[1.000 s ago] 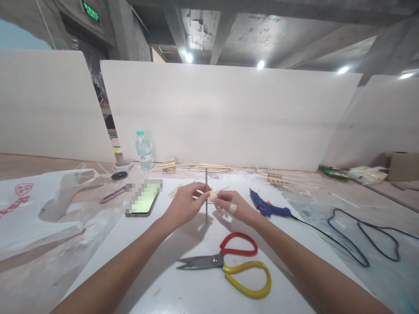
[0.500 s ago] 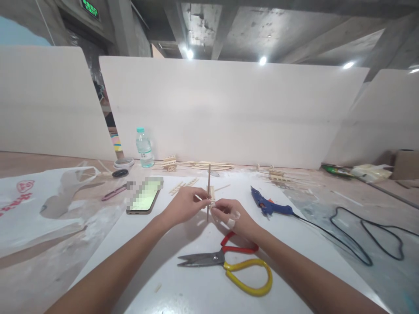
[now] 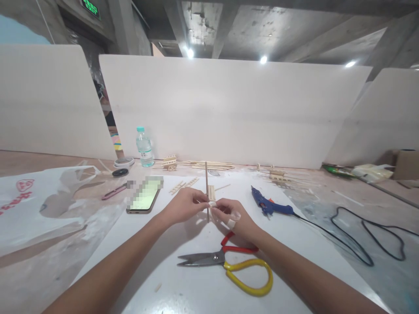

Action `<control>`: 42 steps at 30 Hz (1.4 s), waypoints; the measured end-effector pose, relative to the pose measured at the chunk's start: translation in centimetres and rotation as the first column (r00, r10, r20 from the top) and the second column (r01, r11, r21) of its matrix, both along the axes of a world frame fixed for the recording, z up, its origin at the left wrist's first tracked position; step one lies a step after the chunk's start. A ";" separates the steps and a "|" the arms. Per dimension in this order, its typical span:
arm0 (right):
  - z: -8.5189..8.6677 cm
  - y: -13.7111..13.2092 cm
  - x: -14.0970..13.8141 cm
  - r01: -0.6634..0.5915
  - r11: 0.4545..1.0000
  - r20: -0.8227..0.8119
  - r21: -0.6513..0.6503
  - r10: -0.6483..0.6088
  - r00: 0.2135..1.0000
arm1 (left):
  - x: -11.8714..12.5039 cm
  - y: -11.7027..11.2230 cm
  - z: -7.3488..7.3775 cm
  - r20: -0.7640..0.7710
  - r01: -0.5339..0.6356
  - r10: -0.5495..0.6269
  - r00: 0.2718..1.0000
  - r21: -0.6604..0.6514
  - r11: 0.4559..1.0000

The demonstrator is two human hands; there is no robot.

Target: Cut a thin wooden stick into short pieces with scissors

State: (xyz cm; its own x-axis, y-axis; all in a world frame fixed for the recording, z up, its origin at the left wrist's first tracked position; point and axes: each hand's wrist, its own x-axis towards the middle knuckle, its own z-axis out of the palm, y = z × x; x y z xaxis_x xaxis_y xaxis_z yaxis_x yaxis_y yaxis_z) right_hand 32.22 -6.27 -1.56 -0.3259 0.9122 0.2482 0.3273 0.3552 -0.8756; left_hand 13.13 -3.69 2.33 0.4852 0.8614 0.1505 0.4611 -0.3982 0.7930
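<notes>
My left hand is closed in a pinch on a thin brown wooden stick, which stands nearly upright. Right beside it, the fingertips of my right hand press together on a small pale piece against the stick; the fingers partly hide it. White tape wraps one finger of that hand. Just behind the fingers lies a small slatted wooden piece. Nearer to me, scissors with one red and one yellow handle lie on the white board, their blades slightly apart.
To the right lies a blue glue gun with a black cord. On the left are a phone, a pink-handled tool, a plastic bag and a water bottle. Wooden sticks and a small model line the back.
The top of the brown stick has tipped slightly left. More of the slatted piece behind it now shows. Both hands stay nearly in place.
</notes>
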 end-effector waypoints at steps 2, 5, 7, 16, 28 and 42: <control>0.0 0.0 -0.1 0.005 1.000 -0.007 -0.008 -0.005 1.000 | 0.0 0.1 -0.1 -0.001 0.008 -0.008 1.000 -0.010 1.000; 0.0 0.0 -0.1 -0.006 1.000 -0.023 -0.023 0.005 1.000 | -0.1 0.1 -0.3 -0.011 0.002 -0.003 1.000 -0.023 1.000; 0.0 0.0 -0.1 -0.010 1.000 -0.030 -0.023 0.009 1.000 | -0.1 0.1 -0.3 -0.016 0.003 -0.003 1.000 -0.028 1.000; 0.2 -0.1 -0.1 0.001 1.000 -0.039 -0.031 -0.002 0.999 | 0.0 -0.1 -0.4 -0.024 0.012 -0.012 1.000 -0.012 1.000; 0.4 -0.2 0.1 0.003 1.000 -0.038 -0.017 -0.004 0.999 | 0.6 -0.6 -0.6 0.001 0.013 -0.013 1.000 -0.037 0.999; 0.4 -0.1 0.6 0.027 0.998 0.060 0.052 -0.030 0.998 | 0.9 -0.7 -0.9 0.018 0.005 -0.005 1.000 -0.026 1.000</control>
State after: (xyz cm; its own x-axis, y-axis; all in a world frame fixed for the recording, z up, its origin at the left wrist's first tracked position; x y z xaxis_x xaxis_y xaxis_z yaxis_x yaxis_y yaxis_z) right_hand 32.78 -6.39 -1.12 -0.3161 0.9078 0.2756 0.3896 0.3890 -0.8348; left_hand 13.99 -4.38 1.46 0.4867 0.8628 0.1368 0.4447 -0.3795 0.8113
